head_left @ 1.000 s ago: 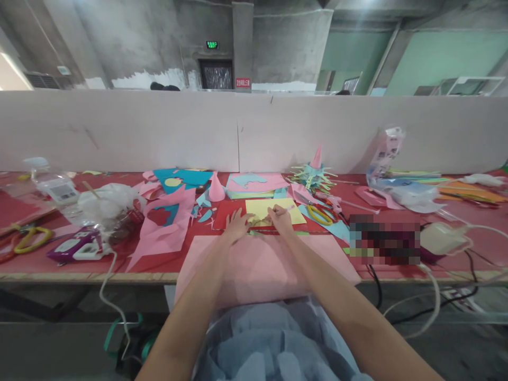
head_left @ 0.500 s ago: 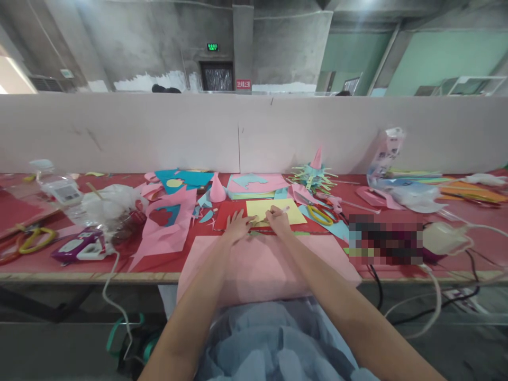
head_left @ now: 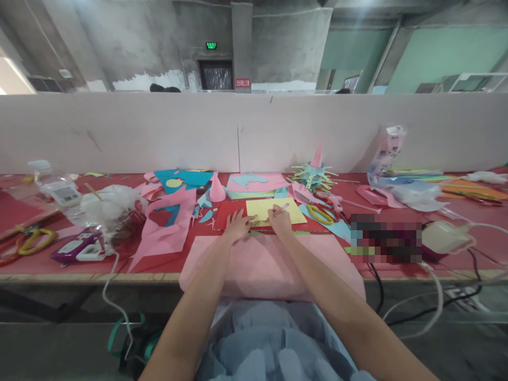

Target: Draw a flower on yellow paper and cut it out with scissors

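Bare concrete and a pale partition (head_left: 119, 132) back a red counter (head_left: 162, 263) strewn with cut paper. At far left lie yellow-handled scissors (head_left: 37, 241), with a clear bottle (head_left: 63, 191) farther back. Beside them, a purple device (head_left: 77, 246) rests near a cord (head_left: 106, 288) that drops over the front edge, and a plastic bag (head_left: 111, 201) sits behind it. Next comes a pink offcut (head_left: 172, 233) with a hole in it, apparently pushed aside to free the middle. Beyond, a pink cone (head_left: 217, 190) stands on its wide base, likely for stability.

At center, a person's left hand (head_left: 238, 227), fingers spread, presses down at the left edge of a yellow sheet (head_left: 296, 210), seemingly to keep it from sliding on the red card (head_left: 226, 213) beneath. A large pink sheet (head_left: 257, 270) lies under the forearms. The right hand (head_left: 280, 219) curls around a pen (head_left: 285, 205), pinching it low, a grip that would favor control; its tip cannot be made out. Between the hands, small details are too blurred to tell.

To the right, a spiky model (head_left: 313, 177) stands near the partition, probably there to spare its spikes. Second scissors (head_left: 320, 214) lie just beside the yellow sheet, handy for the right hand. Another bag (head_left: 420, 194) and orange paper (head_left: 476, 193) lie farther off.
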Action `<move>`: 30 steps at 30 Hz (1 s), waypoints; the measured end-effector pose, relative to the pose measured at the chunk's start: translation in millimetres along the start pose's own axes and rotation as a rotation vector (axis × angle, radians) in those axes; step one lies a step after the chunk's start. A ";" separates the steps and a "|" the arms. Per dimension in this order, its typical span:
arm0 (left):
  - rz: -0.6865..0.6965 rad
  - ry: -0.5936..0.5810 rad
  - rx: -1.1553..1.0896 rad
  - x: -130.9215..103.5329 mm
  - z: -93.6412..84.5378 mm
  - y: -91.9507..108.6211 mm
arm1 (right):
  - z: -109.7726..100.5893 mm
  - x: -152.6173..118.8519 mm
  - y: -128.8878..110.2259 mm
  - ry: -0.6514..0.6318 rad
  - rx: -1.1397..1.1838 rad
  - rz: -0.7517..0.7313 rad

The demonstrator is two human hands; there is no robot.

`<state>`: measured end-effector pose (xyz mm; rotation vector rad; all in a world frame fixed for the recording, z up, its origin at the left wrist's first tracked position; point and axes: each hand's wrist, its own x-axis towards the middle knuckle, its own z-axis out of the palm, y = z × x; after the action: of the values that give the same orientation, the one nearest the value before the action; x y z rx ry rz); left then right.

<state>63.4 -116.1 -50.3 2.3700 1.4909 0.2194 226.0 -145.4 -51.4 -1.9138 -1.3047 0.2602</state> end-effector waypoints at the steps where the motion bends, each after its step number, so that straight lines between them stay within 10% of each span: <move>1: 0.000 -0.002 0.001 -0.1 0.0 0.1 | -1.0 -0.3 -0.5 0.001 -0.012 0.007; 30: -0.001 -0.001 0.029 -1.0 -1.2 1.5 | -17.3 -3.5 2.8 0.010 -0.038 0.049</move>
<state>63.8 -117.4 -48.6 2.3915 1.5047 0.1980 236.1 -157.3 -42.7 -1.9778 -1.2657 0.2515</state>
